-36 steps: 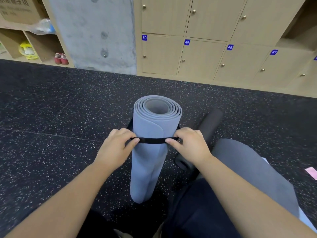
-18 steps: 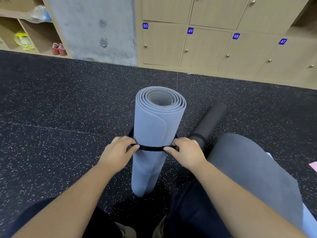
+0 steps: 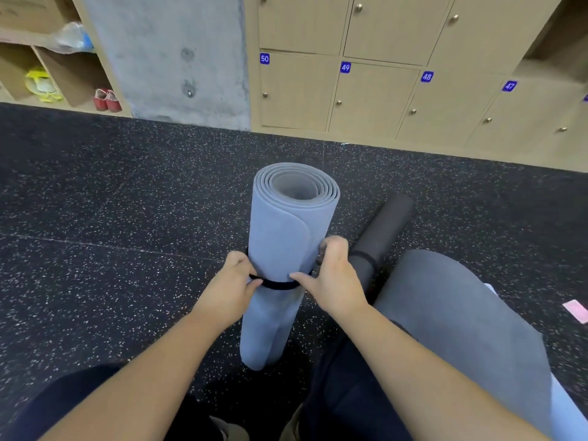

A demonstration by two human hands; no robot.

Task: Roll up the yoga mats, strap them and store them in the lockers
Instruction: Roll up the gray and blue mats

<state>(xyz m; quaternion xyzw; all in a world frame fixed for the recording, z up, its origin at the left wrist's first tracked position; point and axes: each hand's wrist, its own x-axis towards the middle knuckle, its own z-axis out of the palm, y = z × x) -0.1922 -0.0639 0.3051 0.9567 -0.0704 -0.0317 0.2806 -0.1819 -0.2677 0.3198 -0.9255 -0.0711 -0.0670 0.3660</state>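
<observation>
A rolled grey-blue yoga mat (image 3: 286, 237) stands upright on the floor in front of me. A black strap (image 3: 276, 284) circles it about halfway down. My left hand (image 3: 230, 288) pinches the strap at the mat's left side. My right hand (image 3: 334, 278) grips the strap at the right side, fingers curled behind the mat. A rolled black mat (image 3: 381, 230) with its own strap lies on the floor just to the right. A grey mat (image 3: 451, 313) lies unrolled at the right.
Wooden lockers (image 3: 375, 97) numbered 50 to 47 line the far wall, doors closed; one open compartment (image 3: 553, 43) is at the upper right. A concrete pillar (image 3: 165, 58) and open shelves with red shoes (image 3: 106, 100) stand at the left. A pink card (image 3: 577, 310) lies at the right.
Both hands have slid the black strap further down the upright mat, from near the top to about its middle. The right hand now wraps further around the mat.
</observation>
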